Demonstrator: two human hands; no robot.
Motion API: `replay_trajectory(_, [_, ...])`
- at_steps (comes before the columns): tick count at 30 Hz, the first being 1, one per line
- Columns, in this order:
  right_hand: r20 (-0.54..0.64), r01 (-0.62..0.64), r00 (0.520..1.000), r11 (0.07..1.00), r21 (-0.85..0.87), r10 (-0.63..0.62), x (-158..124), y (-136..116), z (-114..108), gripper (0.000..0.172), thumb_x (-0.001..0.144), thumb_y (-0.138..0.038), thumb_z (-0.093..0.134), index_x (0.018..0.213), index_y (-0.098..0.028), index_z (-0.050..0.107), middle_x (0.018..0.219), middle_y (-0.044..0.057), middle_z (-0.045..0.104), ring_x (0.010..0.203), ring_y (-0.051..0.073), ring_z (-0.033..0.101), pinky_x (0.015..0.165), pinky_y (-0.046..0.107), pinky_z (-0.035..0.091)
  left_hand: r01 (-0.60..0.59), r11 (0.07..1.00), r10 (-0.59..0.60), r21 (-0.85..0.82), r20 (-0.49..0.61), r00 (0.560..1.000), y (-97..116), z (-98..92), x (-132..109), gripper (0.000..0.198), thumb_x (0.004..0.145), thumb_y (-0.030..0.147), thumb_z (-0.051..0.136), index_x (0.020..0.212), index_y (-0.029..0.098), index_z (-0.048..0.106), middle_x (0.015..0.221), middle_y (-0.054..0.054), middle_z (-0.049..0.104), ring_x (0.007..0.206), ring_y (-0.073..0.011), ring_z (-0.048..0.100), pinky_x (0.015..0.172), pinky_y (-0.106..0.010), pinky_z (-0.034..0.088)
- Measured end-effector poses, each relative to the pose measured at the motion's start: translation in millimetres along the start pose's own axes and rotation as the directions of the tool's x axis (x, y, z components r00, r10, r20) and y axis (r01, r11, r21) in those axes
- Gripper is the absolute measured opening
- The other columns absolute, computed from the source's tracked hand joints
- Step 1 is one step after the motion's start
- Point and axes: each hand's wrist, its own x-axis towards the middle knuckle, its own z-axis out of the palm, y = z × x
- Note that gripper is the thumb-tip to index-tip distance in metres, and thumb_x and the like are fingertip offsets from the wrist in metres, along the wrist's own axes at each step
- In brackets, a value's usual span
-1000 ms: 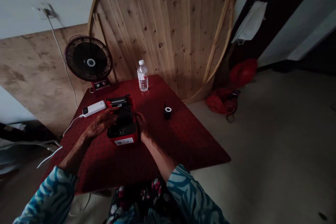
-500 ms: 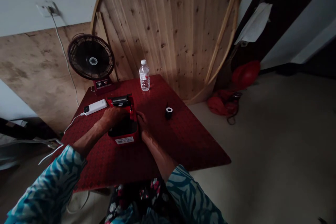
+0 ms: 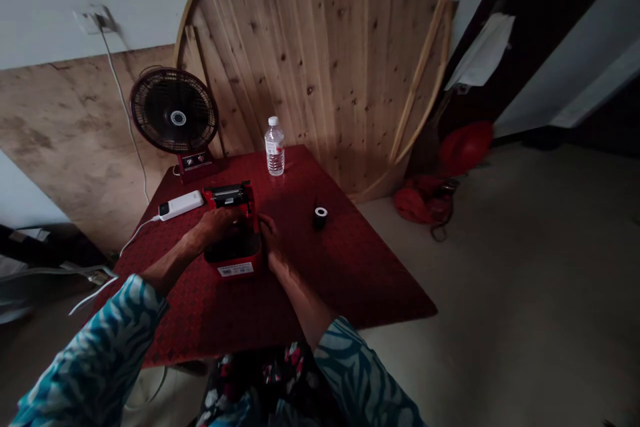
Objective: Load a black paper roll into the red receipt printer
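Note:
A small red machine [image 3: 257, 255] that looks like a receipt printer stands on the table, its top open on a dark hollow. Its raised part at the back carries a black roller [image 3: 231, 194]. My left hand [image 3: 220, 223] reaches in from the left over the hollow, just in front of the roller; its fingertips are hidden inside. Against the right wall of the printer lies my right hand [image 3: 271, 240], fingers bent along its side and holding it. To the right, apart from both hands, stands a small black roll [image 3: 320, 218] with a white ring on its end.
A white power bank [image 3: 181, 205] with a cable lies left of the printer. Behind it stand a dark red fan [image 3: 175, 113] and a clear water bottle [image 3: 275, 150]. A round wooden tabletop [image 3: 320, 67] leans at the back of the red-covered table [image 3: 350, 280].
My left hand has shifted very slightly within the open printer. My right hand stays at its side. The whole view has moved a little.

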Motion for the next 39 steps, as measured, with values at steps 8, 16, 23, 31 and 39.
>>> replay_trajectory(8, [0.024,-0.007,1.000,1.000,0.002,0.007,-5.5,-0.1,-4.2,0.036,0.075,-0.044,0.067,0.104,-0.024,0.071,0.104,0.002,0.075,0.095,0.021,0.066,0.085,0.034,0.051,0.168,0.886,-0.316,-0.432,-0.298,0.901,-56.3,-37.5,-60.8,0.054,0.075,0.048,0.066,0.119,0.018,0.069,0.068,0.000,0.065,0.062,-0.0184,0.058,0.059,-0.028,0.045])
replay_trajectory(16, [0.010,-0.025,1.000,1.000,0.006,0.024,-11.4,-9.8,-1.5,0.034,0.071,-0.043,0.069,0.100,-0.024,0.070,0.093,0.000,0.075,0.085,0.020,0.065,0.075,0.032,0.050,0.315,0.808,-0.503,-0.497,-0.304,0.809,-114.3,23.0,-59.0,0.038,0.062,0.045,0.067,0.090,0.020,0.063,0.072,-0.001,0.065,0.066,-0.0184,0.058,0.058,-0.027,0.044])
replay_trajectory(23, [0.019,-0.013,1.000,1.000,-0.021,0.014,-12.7,-10.8,-2.3,0.035,0.072,-0.043,0.067,0.101,-0.024,0.070,0.094,0.001,0.075,0.086,0.021,0.067,0.077,0.034,0.051,0.299,0.778,-0.511,-0.553,-0.279,0.813,-121.3,42.4,-70.6,0.052,0.071,0.048,0.062,0.114,0.018,0.064,0.083,-0.004,0.071,0.072,-0.0198,0.063,0.060,-0.026,0.047])
replay_trajectory(31, [0.037,0.220,0.975,0.947,-0.234,-0.218,-18.2,-28.8,-8.6,0.049,0.083,-0.053,0.063,0.122,-0.023,0.062,0.125,0.008,0.069,0.117,0.024,0.063,0.104,0.041,0.047,0.110,0.629,-0.567,-0.770,-0.357,0.743,-130.1,46.2,-79.4,0.065,0.076,0.053,0.065,0.132,0.019,0.056,0.125,-0.012,0.069,0.094,-0.0235,0.069,0.073,-0.030,0.055])
replay_trajectory(39, [-0.210,0.277,0.871,0.797,-0.537,-0.445,3.7,-89.0,-121.7,0.067,0.072,-0.049,0.067,0.131,-0.020,0.053,0.132,0.017,0.060,0.121,0.029,0.059,0.104,0.048,0.048,0.043,0.599,-0.608,-0.799,-0.419,0.674,-140.0,57.1,-77.6,0.064,0.079,0.053,0.066,0.134,0.021,0.057,0.128,-0.012,0.068,0.073,-0.0155,0.062,0.065,-0.029,0.053])
